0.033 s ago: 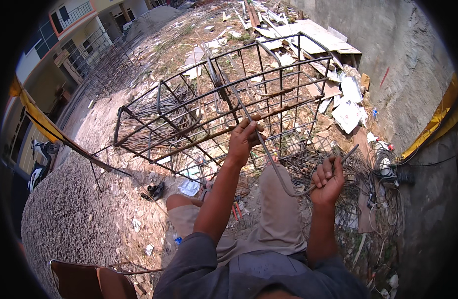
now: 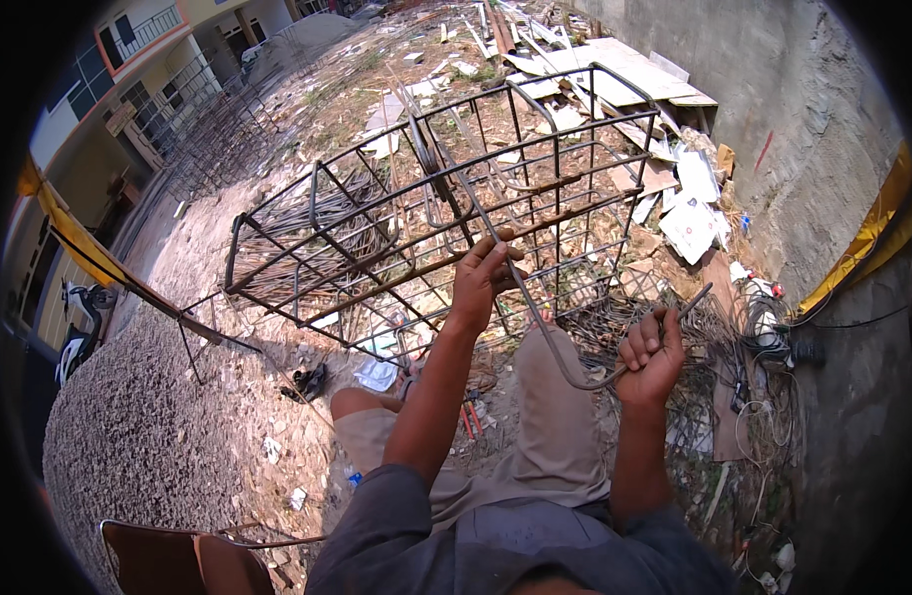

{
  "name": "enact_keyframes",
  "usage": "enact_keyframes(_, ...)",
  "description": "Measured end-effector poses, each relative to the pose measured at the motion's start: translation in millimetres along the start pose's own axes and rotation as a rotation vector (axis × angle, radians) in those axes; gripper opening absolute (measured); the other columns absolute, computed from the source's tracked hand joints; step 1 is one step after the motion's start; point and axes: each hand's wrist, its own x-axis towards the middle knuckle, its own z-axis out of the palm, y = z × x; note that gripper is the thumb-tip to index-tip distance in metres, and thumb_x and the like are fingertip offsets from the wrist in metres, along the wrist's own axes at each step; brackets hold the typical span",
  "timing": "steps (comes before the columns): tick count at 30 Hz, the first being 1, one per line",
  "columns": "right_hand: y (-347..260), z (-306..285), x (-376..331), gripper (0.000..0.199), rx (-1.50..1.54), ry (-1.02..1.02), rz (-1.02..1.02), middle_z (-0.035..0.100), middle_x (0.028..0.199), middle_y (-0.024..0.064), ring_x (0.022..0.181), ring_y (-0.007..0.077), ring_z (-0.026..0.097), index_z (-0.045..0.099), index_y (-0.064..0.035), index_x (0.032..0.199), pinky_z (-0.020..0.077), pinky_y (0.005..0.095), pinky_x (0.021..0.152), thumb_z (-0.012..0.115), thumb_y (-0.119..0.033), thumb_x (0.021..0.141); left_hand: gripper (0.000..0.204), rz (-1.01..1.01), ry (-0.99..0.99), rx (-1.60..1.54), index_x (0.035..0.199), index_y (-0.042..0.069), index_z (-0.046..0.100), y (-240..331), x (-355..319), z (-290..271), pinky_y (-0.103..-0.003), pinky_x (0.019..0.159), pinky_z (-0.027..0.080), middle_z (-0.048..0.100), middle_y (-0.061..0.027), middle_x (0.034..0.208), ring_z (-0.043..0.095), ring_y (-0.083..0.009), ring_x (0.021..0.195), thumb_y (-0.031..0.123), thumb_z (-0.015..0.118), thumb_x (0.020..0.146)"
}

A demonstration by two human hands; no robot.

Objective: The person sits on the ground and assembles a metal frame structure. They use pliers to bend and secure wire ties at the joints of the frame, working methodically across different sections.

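Note:
A bent steel rod (image 2: pixel 549 337) runs between my two hands, curving into a hook at its near end. My left hand (image 2: pixel 484 278) pinches its long straight part between thumb and fingers. My right hand (image 2: pixel 652 359) is closed round the hooked end, and the tip sticks out beyond the fist. Just past my hands lies a rebar cage (image 2: pixel 557 149) of dark, partly rusty bars. The rod's far end passes over the cage, where it is hard to tell from the bars.
Red-handled pliers (image 2: pixel 472 418) lie on the ground by my legs. A gravel heap (image 2: pixel 138 426) is at left, near a brown chair (image 2: pixel 153 557). Tangled wire (image 2: pixel 714 347) lies at right, below a concrete wall (image 2: pixel 773 119). White boards (image 2: pixel 614 84) are piled beyond the cage.

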Motion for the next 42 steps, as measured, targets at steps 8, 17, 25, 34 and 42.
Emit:
enact_keyframes(8, 21.0, 26.6, 23.7, 0.030, 0.110, -0.062, -0.009, 0.037, 0.066, -0.0041, 0.048, 0.0054, 0.030, 0.059, -0.0069, 0.105, 0.0277, 0.0224, 0.040, 0.044, -0.032, 0.112, 0.066, 0.772, -0.132, 1.197, 0.137, 0.004, 0.058, 51.5, -85.2, 53.8, -0.048, 0.108, 0.043, 0.064, -0.0179, 0.126, 0.059, -0.0361, 0.123, 0.043, 0.079, 0.088)
enact_keyframes(17, 50.6, 77.1, 33.8, 0.028, 0.038, -0.096, -0.045, 0.043, 0.068, -0.0025, 0.052, 0.0069, 0.036, 0.057, -0.0077, 0.106, 0.0315, 0.0238, 0.045, 0.047, -0.033, 0.110, 0.030, 0.722, -0.376, 1.398, 0.116, 0.009, 0.067, 62.1, -86.5, 60.7, -0.044, 0.097, 0.048, 0.074, -0.0064, 0.093, 0.071, -0.0245, 0.086, 0.028, 0.072, 0.095)
enact_keyframes(25, 44.2, 110.5, 26.0, 0.025, -0.167, -0.396, -0.071, 0.046, 0.065, 0.0004, 0.047, 0.0077, 0.038, 0.055, -0.0054, 0.110, 0.0326, 0.0238, 0.042, 0.046, -0.028, 0.111, 0.020, 0.758, -0.335, 1.265, 0.112, 0.003, 0.068, 48.6, -88.3, 48.1, -0.042, 0.091, 0.049, 0.071, -0.0113, 0.090, 0.069, -0.0289, 0.083, 0.014, 0.068, 0.095)
enact_keyframes(34, 71.8, 183.9, -5.7, 0.054, -1.261, -1.182, -0.219, 0.069, 0.126, 0.0167, 0.114, 0.0296, 0.067, 0.063, -0.0071, 0.136, 0.0500, 0.0400, 0.100, 0.058, -0.050, 0.103, 0.020, 0.689, -0.017, 0.852, 0.112, -0.004, 0.068, 29.6, -120.1, 23.5, -0.042, 0.093, 0.050, 0.068, -0.0192, 0.109, 0.065, -0.0364, 0.105, 0.006, 0.063, 0.096)
enact_keyframes(42, 110.5, 107.1, 65.0, 0.076, -1.210, -0.536, -0.133, 0.066, 0.119, 0.0199, 0.102, 0.0251, 0.067, 0.054, 0.0092, 0.137, 0.0553, 0.0364, 0.085, 0.074, -0.048, 0.092, 0.033, 0.341, -0.031, 0.179, 0.131, -0.001, 0.065, -12.6, -132.2, 30.1, -0.029, 0.085, 0.054, 0.066, -0.0098, 0.117, 0.067, -0.0156, 0.099, 0.019, 0.060, 0.106)
